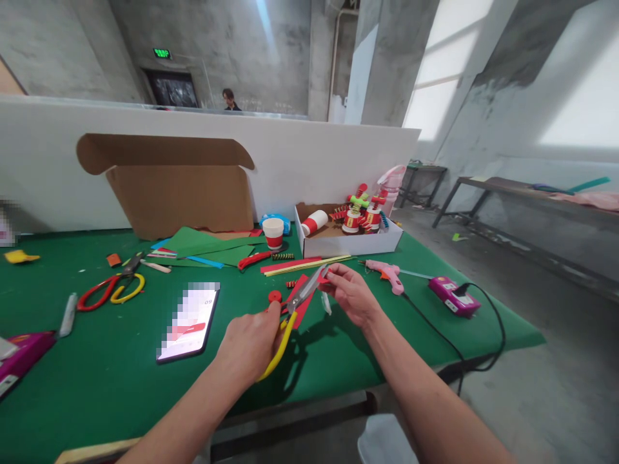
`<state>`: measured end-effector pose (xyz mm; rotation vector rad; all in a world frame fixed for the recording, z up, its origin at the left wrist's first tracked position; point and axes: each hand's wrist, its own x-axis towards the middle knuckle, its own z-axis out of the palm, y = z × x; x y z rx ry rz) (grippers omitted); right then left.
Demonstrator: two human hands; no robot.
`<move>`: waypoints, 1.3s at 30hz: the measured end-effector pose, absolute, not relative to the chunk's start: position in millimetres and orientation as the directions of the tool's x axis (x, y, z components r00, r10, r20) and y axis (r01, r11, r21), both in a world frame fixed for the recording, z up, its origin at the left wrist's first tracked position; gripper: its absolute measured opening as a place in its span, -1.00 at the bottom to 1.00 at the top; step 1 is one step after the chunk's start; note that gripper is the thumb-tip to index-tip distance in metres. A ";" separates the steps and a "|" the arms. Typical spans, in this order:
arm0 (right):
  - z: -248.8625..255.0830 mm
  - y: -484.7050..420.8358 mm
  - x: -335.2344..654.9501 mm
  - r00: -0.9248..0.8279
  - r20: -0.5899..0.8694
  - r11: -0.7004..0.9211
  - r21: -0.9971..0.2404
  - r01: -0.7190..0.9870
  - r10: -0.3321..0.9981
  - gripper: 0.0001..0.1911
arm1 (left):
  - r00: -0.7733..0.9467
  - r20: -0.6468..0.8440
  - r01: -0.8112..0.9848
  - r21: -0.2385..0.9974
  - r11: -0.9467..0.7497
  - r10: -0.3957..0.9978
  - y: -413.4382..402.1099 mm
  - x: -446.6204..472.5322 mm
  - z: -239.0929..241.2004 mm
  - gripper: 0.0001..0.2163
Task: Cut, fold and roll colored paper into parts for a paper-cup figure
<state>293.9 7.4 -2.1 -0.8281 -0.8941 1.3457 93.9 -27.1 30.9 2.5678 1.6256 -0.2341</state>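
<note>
My left hand (249, 345) is closed round the yellow handles of a pair of scissors (290, 322), whose open blades point up and right. My right hand (349, 294) pinches a small red piece of paper (323, 278) at the blade tips, held above the green table (120, 380). A larger red paper sheet (300, 303) lies on the table under the blades, beside a small red disc (275, 296).
A phone (189, 322) lies left of my hands. Further left lie red-and-yellow scissors (109, 289). Behind are green papers (207, 248), a paper cup (273, 232), a white box of crafted cups (348, 235) and an open cardboard box (169, 183). A pink glue gun (387, 274) and cable lie right.
</note>
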 end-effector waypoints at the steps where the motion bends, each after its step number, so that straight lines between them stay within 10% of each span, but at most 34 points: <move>1: -2.0 7.2 293.9 0.014 0.058 0.059 -0.897 -0.439 0.998 -0.74 | 0.423 -0.177 0.902 -0.002 -0.431 0.888 -27.1 93.6 30.8 -0.63; 39: -0.9 8.0 296.2 0.043 0.057 0.070 -0.891 -0.448 0.997 -0.72 | 0.410 -0.174 0.907 -0.021 -0.420 0.895 -27.9 92.2 29.8 -0.63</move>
